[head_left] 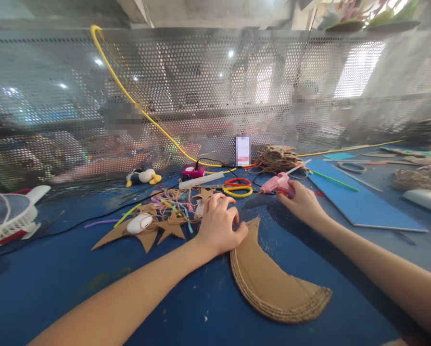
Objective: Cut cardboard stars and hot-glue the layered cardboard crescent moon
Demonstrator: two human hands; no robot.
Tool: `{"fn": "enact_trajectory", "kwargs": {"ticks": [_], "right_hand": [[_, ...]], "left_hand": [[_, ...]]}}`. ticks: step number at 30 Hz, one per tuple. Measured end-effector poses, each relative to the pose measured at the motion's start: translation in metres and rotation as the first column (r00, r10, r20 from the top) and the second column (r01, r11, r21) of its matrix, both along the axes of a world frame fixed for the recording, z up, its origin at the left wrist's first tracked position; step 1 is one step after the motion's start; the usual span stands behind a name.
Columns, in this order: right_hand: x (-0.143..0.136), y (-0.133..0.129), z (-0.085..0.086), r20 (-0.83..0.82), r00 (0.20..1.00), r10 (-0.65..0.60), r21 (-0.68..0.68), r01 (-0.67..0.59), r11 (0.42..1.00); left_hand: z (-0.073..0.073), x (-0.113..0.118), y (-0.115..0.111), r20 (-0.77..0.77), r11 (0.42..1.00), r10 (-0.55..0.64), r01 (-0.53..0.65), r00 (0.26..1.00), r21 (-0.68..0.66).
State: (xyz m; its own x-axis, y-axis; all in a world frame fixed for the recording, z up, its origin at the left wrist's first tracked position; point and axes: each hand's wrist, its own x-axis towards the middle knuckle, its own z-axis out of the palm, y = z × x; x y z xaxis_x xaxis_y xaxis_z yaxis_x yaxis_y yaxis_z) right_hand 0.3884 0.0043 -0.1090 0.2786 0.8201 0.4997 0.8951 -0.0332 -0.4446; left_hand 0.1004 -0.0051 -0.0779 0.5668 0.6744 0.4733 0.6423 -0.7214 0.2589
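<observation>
A thick crescent of layered cardboard (pixel 273 278) lies on the blue table in front of me, with twine along its curved edge. My left hand (pixel 221 223) is at its upper left end, fingers bent and somewhat apart, and nothing shows in its grasp. My right hand (pixel 302 202) holds a pink glue gun (pixel 276 183) by its handle, beyond the crescent and to the right. Left of my left hand lie cardboard stars (pixel 172 227) with twine and coloured strips among them. Scissors with red and yellow handles (pixel 238 191) lie between the hands, farther back.
A blue board (pixel 367 202) lies at the right, a white fan (pixel 8 216) at the left. Behind stand a phone (pixel 243 151) and a perforated metal screen (pixel 201 72). A twine bundle (pixel 278 157) and a duck toy (pixel 143 177) are near the screen.
</observation>
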Motion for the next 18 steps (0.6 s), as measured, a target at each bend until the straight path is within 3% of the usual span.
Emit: {"fn": "enact_trajectory", "kwargs": {"ticks": [4, 8, 12, 18], "right_hand": [[-0.001, -0.001, 0.001, -0.002, 1.0, 0.013, 0.01, -0.013, 1.0], [-0.002, -0.001, 0.001, -0.002, 0.999, 0.033, 0.033, -0.033, 0.999], [-0.006, -0.003, 0.004, 0.004, 0.993, 0.115, 0.038, -0.115, 0.993], [-0.016, -0.01, 0.008, 0.061, 0.961, 0.27, 0.005, -0.271, 0.963]], "left_hand": [[-0.008, 0.003, 0.002, 0.003, 0.993, -0.028, 0.028, 1.0, -0.116], [-0.011, 0.003, 0.006, 0.021, 0.993, 0.022, -0.02, 1.0, -0.112], [-0.012, 0.002, 0.008, 0.039, 0.992, 0.082, -0.077, 0.996, -0.102], [-0.016, 0.003, 0.014, 0.084, 0.984, 0.082, -0.067, 0.993, -0.167]]}}
